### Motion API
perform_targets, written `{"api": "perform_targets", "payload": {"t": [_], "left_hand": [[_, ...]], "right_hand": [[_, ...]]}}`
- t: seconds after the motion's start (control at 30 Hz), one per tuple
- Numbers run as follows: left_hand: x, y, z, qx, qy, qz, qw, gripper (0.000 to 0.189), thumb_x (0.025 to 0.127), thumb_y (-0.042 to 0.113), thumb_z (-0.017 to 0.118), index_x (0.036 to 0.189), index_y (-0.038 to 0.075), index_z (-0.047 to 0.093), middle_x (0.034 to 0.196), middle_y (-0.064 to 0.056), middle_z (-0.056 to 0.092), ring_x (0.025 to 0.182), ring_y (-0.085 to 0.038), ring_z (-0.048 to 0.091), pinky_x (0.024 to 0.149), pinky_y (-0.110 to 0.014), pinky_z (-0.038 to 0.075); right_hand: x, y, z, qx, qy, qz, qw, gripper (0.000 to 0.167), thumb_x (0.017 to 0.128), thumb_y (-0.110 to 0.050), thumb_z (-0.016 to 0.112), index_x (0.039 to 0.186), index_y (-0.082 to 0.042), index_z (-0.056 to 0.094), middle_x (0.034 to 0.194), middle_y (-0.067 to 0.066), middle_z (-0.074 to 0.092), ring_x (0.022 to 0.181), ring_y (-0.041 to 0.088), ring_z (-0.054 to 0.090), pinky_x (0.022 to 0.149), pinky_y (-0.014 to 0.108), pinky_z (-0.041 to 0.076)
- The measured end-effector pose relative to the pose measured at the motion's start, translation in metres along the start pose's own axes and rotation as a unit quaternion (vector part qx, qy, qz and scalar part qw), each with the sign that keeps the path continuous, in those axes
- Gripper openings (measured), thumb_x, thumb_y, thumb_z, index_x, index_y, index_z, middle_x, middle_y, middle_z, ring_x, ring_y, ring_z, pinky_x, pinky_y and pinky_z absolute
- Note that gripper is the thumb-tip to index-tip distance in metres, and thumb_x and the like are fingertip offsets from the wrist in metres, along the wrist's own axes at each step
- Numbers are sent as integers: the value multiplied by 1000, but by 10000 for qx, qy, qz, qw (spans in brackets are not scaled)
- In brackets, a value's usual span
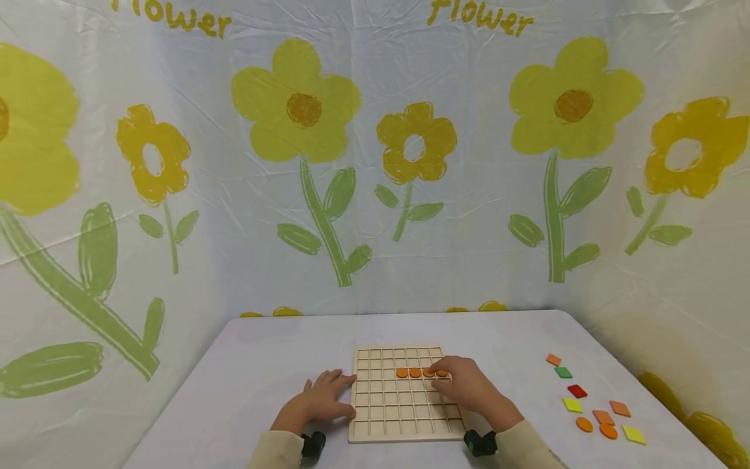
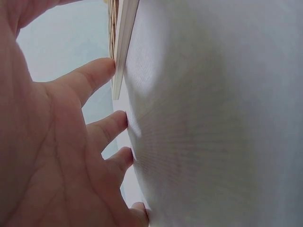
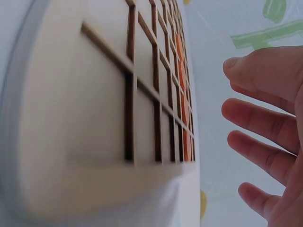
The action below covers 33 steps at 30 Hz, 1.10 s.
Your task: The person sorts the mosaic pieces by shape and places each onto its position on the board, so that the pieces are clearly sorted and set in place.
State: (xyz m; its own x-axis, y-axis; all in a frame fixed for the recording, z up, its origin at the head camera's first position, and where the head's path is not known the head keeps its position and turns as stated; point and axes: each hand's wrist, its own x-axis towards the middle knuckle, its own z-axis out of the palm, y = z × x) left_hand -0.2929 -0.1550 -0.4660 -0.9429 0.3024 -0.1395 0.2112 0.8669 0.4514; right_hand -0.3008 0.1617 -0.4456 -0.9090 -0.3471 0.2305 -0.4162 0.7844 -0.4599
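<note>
A square wooden grid board (image 1: 375,428) lies on the table. Several orange discs (image 1: 402,372) form a row in its cells, toward the far side. My left hand (image 1: 321,397) is at the board's left edge, fingers spread; in the left wrist view a fingertip touches the board's rim (image 2: 122,47) and other fingertips rest on the table. Over the right part of the board is my right hand (image 1: 469,386), partly covering the rightmost discs. The right wrist view shows its fingers (image 3: 258,116) extended and apart, with no piece visible between them.
Right of the board lie loose pieces: orange discs (image 1: 584,425), orange squares (image 1: 620,408), yellow squares (image 1: 634,435), a green square (image 1: 564,372) and a red square (image 1: 577,391). A flower-printed curtain (image 1: 375,260) surrounds the white table (image 1: 234,378).
</note>
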Motion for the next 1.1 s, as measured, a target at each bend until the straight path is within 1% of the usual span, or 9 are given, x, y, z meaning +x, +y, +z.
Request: {"api": "perform_targets", "payload": {"t": [0.07, 0.27, 0.37, 0.43, 0.63, 0.73, 0.83, 1.0, 1.1], "left_hand": [[0, 0, 0, 19, -5, -11, 10000, 76, 75, 45, 67, 144, 18, 47, 152, -16, 36, 144, -45, 25, 109, -75, 12], [2, -1, 1, 21, -1, -43, 10000, 76, 74, 45, 66, 143, 19, 48, 152, -15, 36, 144, -45, 24, 109, -75, 12], [3, -1, 1, 15, -17, -32, 10000, 76, 74, 45, 66, 144, 19, 47, 153, -15, 36, 144, -45, 24, 109, -75, 11], [3, -1, 1, 11, -27, -9, 10000, 76, 75, 45, 66, 144, 20, 47, 153, -15, 36, 144, -45, 24, 109, -75, 11], [4, -2, 1, -25, -80, 35, 10000, 77, 75, 45, 66, 145, 19, 45, 154, -16, 34, 144, -45, 23, 108, -75, 11], [4, -2, 1, 6, -63, 14, 10000, 78, 75, 46, 66, 145, 20, 45, 154, -15, 35, 144, -45, 23, 108, -75, 11], [5, -3, 1, 36, -45, 12, 10000, 77, 75, 46, 66, 145, 20, 46, 153, -15, 35, 144, -45, 24, 108, -75, 11], [5, -5, 2, 52, -26, 29, 10000, 78, 75, 47, 66, 145, 20, 46, 153, -15, 35, 144, -45, 24, 108, -76, 11], [4, -5, 2, 56, -27, 24, 10000, 77, 75, 47, 66, 145, 20, 46, 153, -15, 35, 144, -45, 24, 108, -76, 11]], "right_hand": [[-3, 3, -3, -4, 8, 66, 10000, 19, 86, -19, 71, 104, -14, 73, 111, 1, 70, 112, 28, 62, 98, 52, 47], [-13, 14, -12, -38, 39, 11, 10000, 20, 86, -19, 71, 106, -14, 72, 110, -1, 69, 114, 29, 62, 98, 52, 48], [-18, 18, -18, -16, 23, 54, 10000, 21, 86, -19, 72, 106, -14, 72, 110, -3, 69, 112, 28, 62, 97, 51, 48], [-21, 19, -22, 6, 19, 142, 9999, 20, 86, -20, 72, 105, -15, 72, 110, -2, 69, 112, 28, 62, 97, 51, 48], [-30, 23, -32, 24, -18, 682, 9977, 20, 84, -20, 74, 103, -20, 72, 112, -3, 68, 114, 26, 60, 100, 53, 46], [-35, 28, -37, -41, -52, 875, 9961, 20, 83, -22, 75, 103, -22, 71, 112, -5, 68, 115, 26, 60, 100, 54, 46], [-40, 34, -41, -109, -55, 962, 9953, 21, 83, -23, 75, 104, -22, 72, 113, -4, 68, 115, 26, 59, 100, 55, 45], [-48, 48, -50, -270, -22, 896, 9956, 23, 83, -23, 75, 105, -19, 71, 111, -3, 68, 111, 26, 61, 97, 55, 47], [-54, 55, -56, -320, -5, 956, 9949, 24, 83, -24, 75, 106, -19, 71, 110, -2, 68, 110, 26, 61, 97, 55, 47]]}}
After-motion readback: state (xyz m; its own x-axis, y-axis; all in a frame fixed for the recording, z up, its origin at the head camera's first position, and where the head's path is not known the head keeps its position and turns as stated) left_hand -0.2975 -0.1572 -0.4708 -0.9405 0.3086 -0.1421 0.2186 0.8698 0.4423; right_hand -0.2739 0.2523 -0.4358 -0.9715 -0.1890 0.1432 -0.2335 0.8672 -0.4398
